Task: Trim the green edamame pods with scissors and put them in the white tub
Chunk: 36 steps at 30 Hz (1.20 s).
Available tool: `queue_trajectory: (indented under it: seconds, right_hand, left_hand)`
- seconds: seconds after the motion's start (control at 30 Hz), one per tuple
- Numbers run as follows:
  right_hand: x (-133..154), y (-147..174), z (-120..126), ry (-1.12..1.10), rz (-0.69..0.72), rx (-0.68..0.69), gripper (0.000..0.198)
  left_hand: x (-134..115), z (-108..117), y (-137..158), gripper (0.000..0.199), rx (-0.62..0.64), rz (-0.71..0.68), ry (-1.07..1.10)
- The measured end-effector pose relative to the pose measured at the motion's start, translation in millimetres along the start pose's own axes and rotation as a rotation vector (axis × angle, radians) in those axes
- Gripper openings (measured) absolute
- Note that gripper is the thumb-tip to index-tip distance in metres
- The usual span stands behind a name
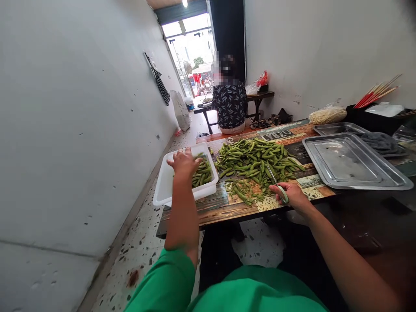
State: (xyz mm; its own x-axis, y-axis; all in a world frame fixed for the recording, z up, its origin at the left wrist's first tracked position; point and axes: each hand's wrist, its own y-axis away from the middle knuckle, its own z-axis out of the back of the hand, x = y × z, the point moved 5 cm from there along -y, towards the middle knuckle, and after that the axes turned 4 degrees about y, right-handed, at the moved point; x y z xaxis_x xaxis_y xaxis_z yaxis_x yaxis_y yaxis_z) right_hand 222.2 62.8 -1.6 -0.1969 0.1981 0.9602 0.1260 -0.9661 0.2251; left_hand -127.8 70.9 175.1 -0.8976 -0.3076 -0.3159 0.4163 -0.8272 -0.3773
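Note:
My left hand point(183, 163) reaches over a white plastic tub point(165, 181), its fingers spread. Green bean pods point(203, 175) lie in the right part of that tub, partly hidden by the hand. Scissors point(283, 194) with pale green handles are in my right hand point(292, 196), their blades pointing away toward a large heap of green bean pods point(253, 156). Small trimmed bits point(243, 190) and a few pods are scattered between the heap and the near table edge.
A metal tray point(349, 162) sits on the patterned table point(214, 213) at right, with another tray and a dark cloth point(380, 143) behind it. A black box point(364, 116) holds red-tipped sticks. Beyond the table, a person point(229, 104) sits facing away. A wall point(81, 130) rises at left.

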Motion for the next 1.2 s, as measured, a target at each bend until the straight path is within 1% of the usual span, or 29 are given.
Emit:
queue_trajectory:
  seconds: [0.03, 0.07, 0.1, 0.13, 0.17, 0.23, 0.27, 0.3, 0.37, 0.43, 0.47, 0.53, 0.6, 0.7, 0.8, 0.93, 1.0, 1.1, 1.13, 1.2]
  right_hand:
    - [-1, -1, 0, -0.005, 0.003, 0.000, 0.037]
    - [-3, -2, 0, -0.010, 0.005, 0.004, 0.038]
    - [-4, -3, 0, -0.016, 0.006, 0.008, 0.038]
    - [-5, -4, 0, -0.019, 0.006, 0.011, 0.039]
    - [-5, -5, -1, -0.020, 0.005, 0.010, 0.039]
    - [-6, -5, -1, -0.021, 0.004, 0.008, 0.039]
    - [-6, -5, -1, -0.022, 0.002, 0.006, 0.039]
    - [-6, -5, -1, -0.024, 0.002, 0.004, 0.039]
    - [-5, -4, -1, -0.027, 0.009, -0.002, 0.038]
    - [-4, -4, -1, -0.021, 0.012, -0.009, 0.038]
    - [-4, -4, -1, -0.017, 0.010, -0.010, 0.038]
    - [-4, -4, -2, -0.006, -0.005, -0.008, 0.037]
    - [-3, -3, -2, 0.003, -0.032, -0.007, 0.038]
    - [2, -1, -3, 0.009, -0.056, -0.009, 0.039]
    - [11, 3, -8, 0.037, -0.060, -0.016, 0.039]
    - [20, 6, -18, 0.057, -0.068, -0.012, 0.039]
    - [21, 7, -23, 0.058, -0.074, -0.008, 0.038]
    - [19, 7, -25, 0.034, -0.090, -0.014, 0.041]
    - [18, 7, -25, 0.019, -0.094, -0.016, 0.042]
    - [16, 7, -25, -0.009, -0.097, -0.006, 0.043]
  left_hand:
    - [-2, -2, 2, 0.058, -0.002, -0.012, -0.037]
    - [-9, -4, 7, 0.058, -0.044, -0.058, -0.033]
    - [-22, -9, 14, 0.054, -0.089, -0.138, 0.005]
    - [-38, -18, 23, 0.046, -0.097, -0.244, 0.069]
    - [-58, -33, 34, 0.038, -0.025, -0.382, 0.149]
    - [-97, -73, 56, 0.023, 0.219, -0.620, 0.277]
    - [-111, -93, 64, 0.020, 0.307, -0.660, 0.283]
    - [-122, -112, 70, 0.020, 0.348, -0.685, 0.270]
    - [-136, -144, 76, 0.024, 0.404, -0.687, 0.218]
    - [-140, -163, 77, 0.030, 0.404, -0.674, 0.170]
    - [-140, -168, 77, 0.032, 0.408, -0.682, 0.148]
    - [-139, -171, 78, 0.032, 0.414, -0.716, 0.110]
    - [-135, -167, 77, 0.031, 0.403, -0.737, 0.092]
    - [-126, -162, 74, 0.032, 0.380, -0.707, 0.094]
    - [-120, -165, 70, 0.032, 0.389, -0.683, 0.074]
    - [-123, -169, 66, 0.022, 0.280, -0.722, 0.058]
    - [-126, -171, 66, 0.022, 0.272, -0.750, 0.058]
    - [-127, -174, 65, 0.027, 0.338, -0.756, 0.110]
    - [-126, -173, 64, 0.029, 0.345, -0.743, 0.151]
    - [-123, -169, 60, 0.031, 0.320, -0.693, 0.287]
